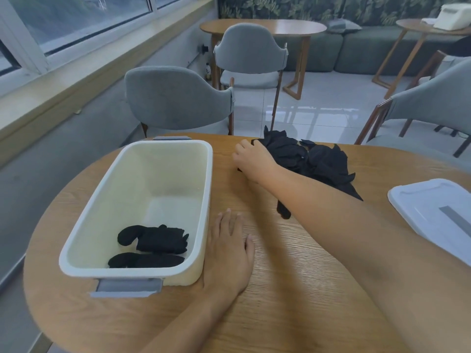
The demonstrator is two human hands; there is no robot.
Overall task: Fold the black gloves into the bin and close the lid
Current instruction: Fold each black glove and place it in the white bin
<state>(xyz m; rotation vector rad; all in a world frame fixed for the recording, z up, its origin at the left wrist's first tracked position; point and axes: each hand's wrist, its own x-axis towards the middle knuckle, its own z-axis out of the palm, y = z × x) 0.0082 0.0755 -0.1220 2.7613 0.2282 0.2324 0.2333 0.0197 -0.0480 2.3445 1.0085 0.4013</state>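
Observation:
A cream bin (178, 273) with grey handles stands open on the left of the wooden table (293, 289). Folded black gloves (155, 247) lie at its near end. A loose pile of black gloves (321, 161) sits at the table's far side. My right hand (251, 159) reaches over to the left edge of that pile, fingers curled on a glove there. My left hand (229, 250) lies flat on the table, fingers straight, touching the bin's right wall. The white lid (430, 212) lies flat at the right edge of the table.
Grey upholstered chairs (178, 100) stand just beyond the table's far edge and at the right. Another wooden table and a sofa are farther back. A window ledge runs along the left.

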